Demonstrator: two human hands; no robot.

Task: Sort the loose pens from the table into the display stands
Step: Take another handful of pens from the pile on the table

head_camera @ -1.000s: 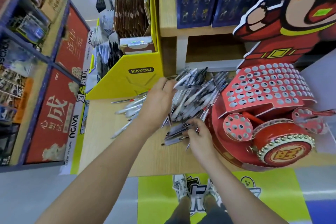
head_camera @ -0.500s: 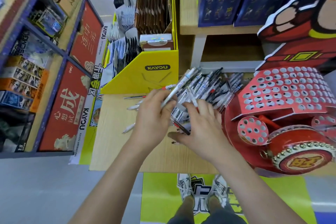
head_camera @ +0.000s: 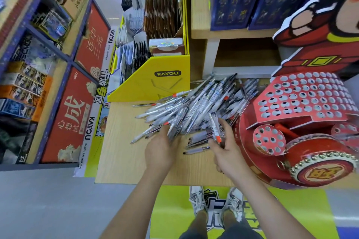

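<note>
Between yellow carton (head_camera: 155, 83) and red display stand (head_camera: 303, 103), pale-barrelled pens (head_camera: 194, 103) heap across the bench (head_camera: 124, 157), bare wood open toward its near edge. Right hand (head_camera: 227, 149) pinches one orange-tipped pen (head_camera: 215, 128) in a tight grip; left hand (head_camera: 162, 149) digs into the heap, its grip unreadable.
</note>
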